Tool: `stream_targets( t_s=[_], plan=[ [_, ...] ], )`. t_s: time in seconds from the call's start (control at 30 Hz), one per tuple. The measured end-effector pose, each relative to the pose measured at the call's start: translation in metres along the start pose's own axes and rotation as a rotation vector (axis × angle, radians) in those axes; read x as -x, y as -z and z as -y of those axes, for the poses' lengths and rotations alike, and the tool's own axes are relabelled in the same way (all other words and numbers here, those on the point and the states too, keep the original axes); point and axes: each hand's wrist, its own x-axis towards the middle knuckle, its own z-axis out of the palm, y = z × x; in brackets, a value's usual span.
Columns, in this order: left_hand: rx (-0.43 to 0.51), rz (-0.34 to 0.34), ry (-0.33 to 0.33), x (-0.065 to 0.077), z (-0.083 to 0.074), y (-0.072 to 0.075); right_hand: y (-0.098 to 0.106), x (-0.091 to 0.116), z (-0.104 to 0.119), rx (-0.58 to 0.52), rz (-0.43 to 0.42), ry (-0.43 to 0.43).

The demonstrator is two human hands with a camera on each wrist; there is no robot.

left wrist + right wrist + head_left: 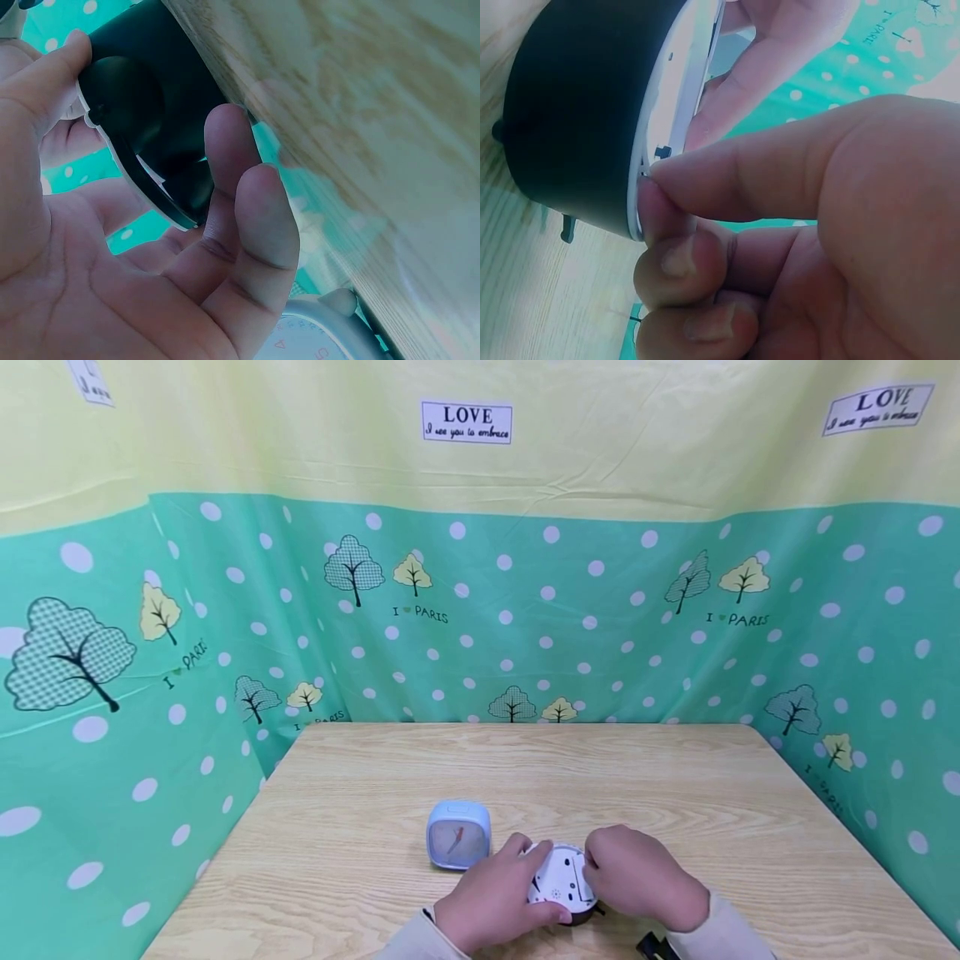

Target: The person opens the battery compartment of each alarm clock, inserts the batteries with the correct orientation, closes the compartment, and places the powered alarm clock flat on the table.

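Observation:
A round black clock (557,887) lies on the table with its white, black-marked back (676,90) turned up. Its dark casing (585,112) has small knobs in the right wrist view. My left hand (495,897) grips the clock from the left, its thumb at the near edge and fingers at the far side. In the left wrist view, that hand (150,277) curves around the black casing (161,82). On the right, my right hand (637,872) pinches with thumb and index finger at the white back's rim; what lies between the fingertips is mostly hidden.
A light blue square alarm clock (459,833) stands upright just beyond the left hand. Wood-grain table (360,810) extends around both. Green and yellow patterned curtains (525,577) hang behind and at the sides. A small black object (654,946) shows by the right sleeve.

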Motion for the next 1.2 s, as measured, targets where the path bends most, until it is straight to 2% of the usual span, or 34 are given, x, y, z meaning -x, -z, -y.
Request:
stream_targets(
  t_s=[1.2],
  plan=[
    [0.008,0.000,0.001,0.0011,-0.0010,0.0021,-0.0013,0.0012,0.0033,0.020,-0.008,-0.006]
  ],
)
